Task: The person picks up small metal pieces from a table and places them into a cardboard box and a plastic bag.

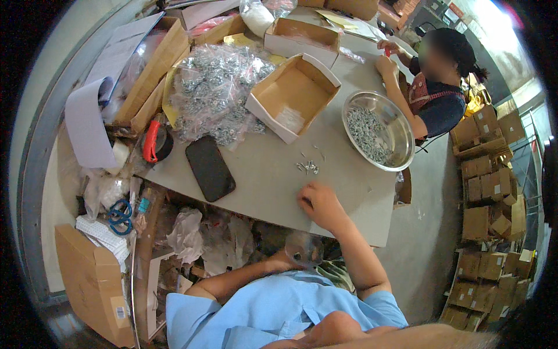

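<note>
The hands are apart. The right hand [319, 203], fingers curled, is over the counter [267, 186], just beside a small pile of screws [308, 167]; whether it pinches anything, I cannot tell. The left hand [283, 259] is below the edge by a clear plastic bag [305, 247], its grip unclear. A metal bowl [402, 138] stands right of the pile.

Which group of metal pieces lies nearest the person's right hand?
The loose pile on the tabletop, just beyond the right hand; those in the metal bowl and clear bags lie farther off.
</note>
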Tool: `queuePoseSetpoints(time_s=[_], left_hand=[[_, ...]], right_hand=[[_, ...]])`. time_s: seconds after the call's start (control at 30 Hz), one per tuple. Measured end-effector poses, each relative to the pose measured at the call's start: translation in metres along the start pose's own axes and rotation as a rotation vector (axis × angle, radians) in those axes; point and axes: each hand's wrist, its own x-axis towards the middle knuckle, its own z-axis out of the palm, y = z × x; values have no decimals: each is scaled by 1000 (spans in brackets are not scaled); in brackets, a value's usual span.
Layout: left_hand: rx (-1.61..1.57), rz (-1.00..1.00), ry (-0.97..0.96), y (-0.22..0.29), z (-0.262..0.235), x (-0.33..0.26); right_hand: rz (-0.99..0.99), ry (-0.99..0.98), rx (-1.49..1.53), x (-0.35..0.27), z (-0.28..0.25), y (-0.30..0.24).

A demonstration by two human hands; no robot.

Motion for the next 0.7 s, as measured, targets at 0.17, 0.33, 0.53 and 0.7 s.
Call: queuePoseSetpoints(time_s=[0.17,0.33,0.53,0.7], left_hand=[[-92,138,133,43,1,-16],[19,150,63,13,0,-3],[136,151,126,3,4,-2],[34,155,84,17,2,-5]], right_hand=[[60,-316,282,-15,-22,7],[211,271,99,21,-23,32],[131,214,11,35,-16,46],[131,100,-147,6,-20,35]])
